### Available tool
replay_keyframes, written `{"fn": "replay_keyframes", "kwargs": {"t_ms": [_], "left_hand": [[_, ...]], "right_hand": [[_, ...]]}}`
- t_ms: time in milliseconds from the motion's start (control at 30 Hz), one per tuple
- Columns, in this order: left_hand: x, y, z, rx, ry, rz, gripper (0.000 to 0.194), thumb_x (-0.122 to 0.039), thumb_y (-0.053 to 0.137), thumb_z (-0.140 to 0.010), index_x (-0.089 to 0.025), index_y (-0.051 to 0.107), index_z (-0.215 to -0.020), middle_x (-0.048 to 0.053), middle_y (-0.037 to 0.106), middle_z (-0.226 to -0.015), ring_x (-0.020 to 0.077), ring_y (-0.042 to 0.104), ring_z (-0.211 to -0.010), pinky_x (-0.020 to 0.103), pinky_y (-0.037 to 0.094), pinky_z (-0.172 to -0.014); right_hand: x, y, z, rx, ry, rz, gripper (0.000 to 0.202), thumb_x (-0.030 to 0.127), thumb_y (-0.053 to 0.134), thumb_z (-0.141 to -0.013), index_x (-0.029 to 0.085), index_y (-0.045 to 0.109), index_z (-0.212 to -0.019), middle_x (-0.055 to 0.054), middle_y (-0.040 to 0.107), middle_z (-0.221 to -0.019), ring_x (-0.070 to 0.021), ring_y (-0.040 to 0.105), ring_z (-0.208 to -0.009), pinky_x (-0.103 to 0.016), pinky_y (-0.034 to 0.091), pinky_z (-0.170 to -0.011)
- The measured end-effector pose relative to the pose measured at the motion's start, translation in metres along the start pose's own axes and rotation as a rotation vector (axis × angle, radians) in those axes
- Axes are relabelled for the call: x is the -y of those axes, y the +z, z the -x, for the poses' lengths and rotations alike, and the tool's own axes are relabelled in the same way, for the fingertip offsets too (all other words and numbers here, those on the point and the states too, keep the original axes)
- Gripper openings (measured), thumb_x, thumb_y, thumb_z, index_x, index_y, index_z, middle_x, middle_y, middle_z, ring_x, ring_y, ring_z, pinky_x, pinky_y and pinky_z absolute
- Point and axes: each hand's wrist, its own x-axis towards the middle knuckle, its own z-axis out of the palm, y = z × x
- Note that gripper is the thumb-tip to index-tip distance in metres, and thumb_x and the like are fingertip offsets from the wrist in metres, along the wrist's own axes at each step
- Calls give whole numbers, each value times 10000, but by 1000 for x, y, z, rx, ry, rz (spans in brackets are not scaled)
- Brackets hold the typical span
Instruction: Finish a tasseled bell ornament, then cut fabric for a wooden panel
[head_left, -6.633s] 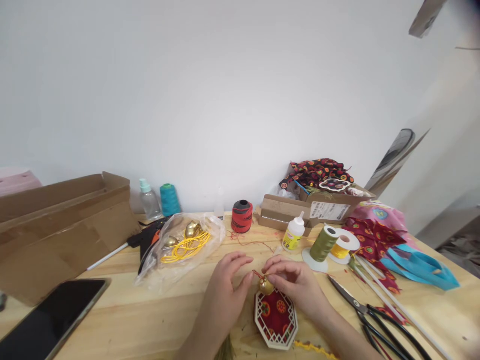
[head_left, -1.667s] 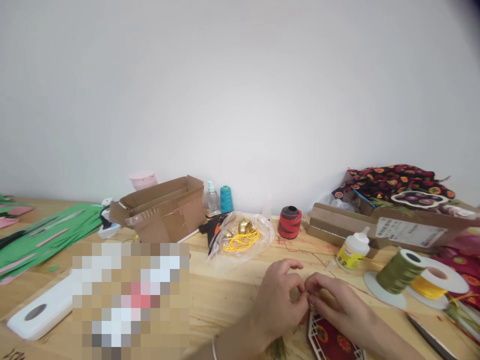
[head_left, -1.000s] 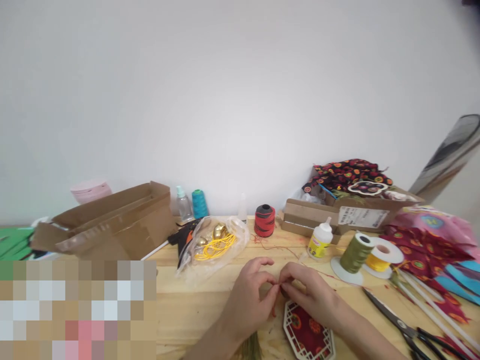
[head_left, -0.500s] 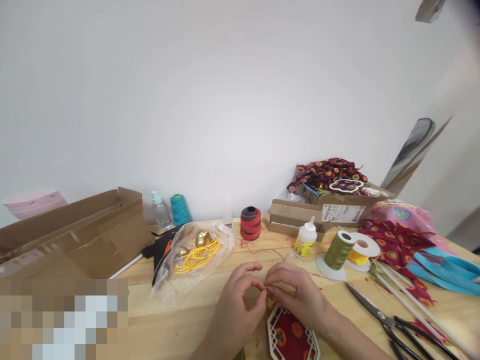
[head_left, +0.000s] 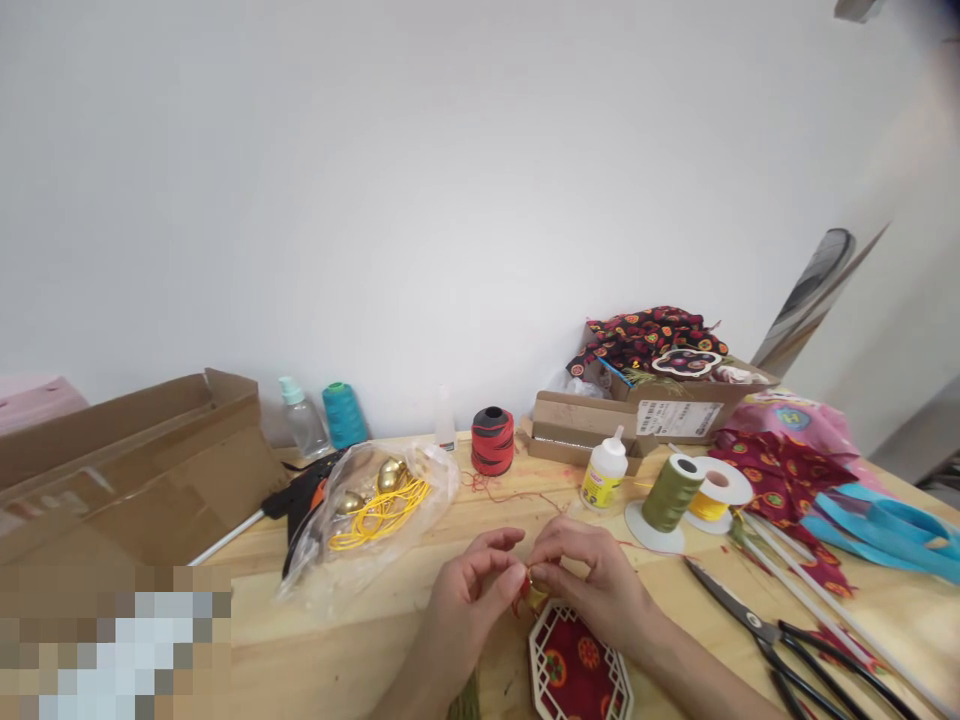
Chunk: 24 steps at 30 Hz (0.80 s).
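Both hands meet at the lower middle of the head view. My left hand point(head_left: 474, 605) has its thumb and fingers pinched on a thin red thread point(head_left: 523, 600). My right hand point(head_left: 592, 585) pinches beside it, at a small gold piece point(head_left: 535, 597) mostly hidden by the fingers. Just below my right hand lies an octagonal panel point(head_left: 581, 665) with a white lattice rim and dark red patterned fabric. Part of a green tassel-like strand point(head_left: 466, 697) shows under my left wrist.
Left: cardboard box point(head_left: 150, 470), plastic bag point(head_left: 360, 530) with gold bells and yellow cord. Back: teal spool point(head_left: 345, 416), red spool point(head_left: 493, 442), glue bottle point(head_left: 604, 472), green spool point(head_left: 673, 493), small box point(head_left: 585, 435). Right: black scissors point(head_left: 757, 625), white sticks point(head_left: 817, 595), fabrics point(head_left: 780, 480).
The view has shifted slightly, so objects sit a little farther left. My left thumb and fingers have closed together, and more red thread shows between the hands.
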Motion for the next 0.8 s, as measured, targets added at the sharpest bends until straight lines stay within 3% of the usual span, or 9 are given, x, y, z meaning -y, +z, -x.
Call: {"fn": "replay_keyframes", "kwargs": {"t_ms": [267,500,600,700,800], "left_hand": [[2,1,1,0,21,-76,205,-318,530,-751,-171,598,-626,99,559,-1112,246,482,-1085,396,330,-933],[6,5,4,-72,118,-77,83,-267,558,-740,-207,615,-746,62,542,-1090,223,477,-1085,390,321,-953],[7,5,4,-107,130,-115,85,-267,575,-724,-210,636,-743,63,543,-1079,223,480,-1075,380,338,-937],[5,4,4,-129,121,-129,128,-295,558,-737,-199,641,-719,73,552,-1070,226,490,-1063,367,357,-916],[4,3,3,-120,107,-114,165,-315,547,-746,-185,636,-698,87,552,-1073,227,492,-1064,365,355,-915]], "right_hand": [[-1,-2,2,-6,-94,118,149,239,531,-813,217,664,-751,-27,625,-712,-151,550,-696,-283,418,-681],[-4,4,-1,-49,272,-412,145,321,654,-706,182,689,-683,-4,592,-661,-121,545,-611,-227,427,-554],[-9,7,0,-21,342,-584,142,318,673,-689,177,686,-687,14,577,-643,-91,517,-563,-208,404,-532],[-9,7,0,-12,307,-544,143,309,666,-699,169,685,-676,16,569,-626,-94,509,-574,-212,398,-550],[-4,5,-2,-12,238,-361,151,294,644,-718,163,681,-654,4,579,-622,-115,524,-604,-233,411,-587]]}}
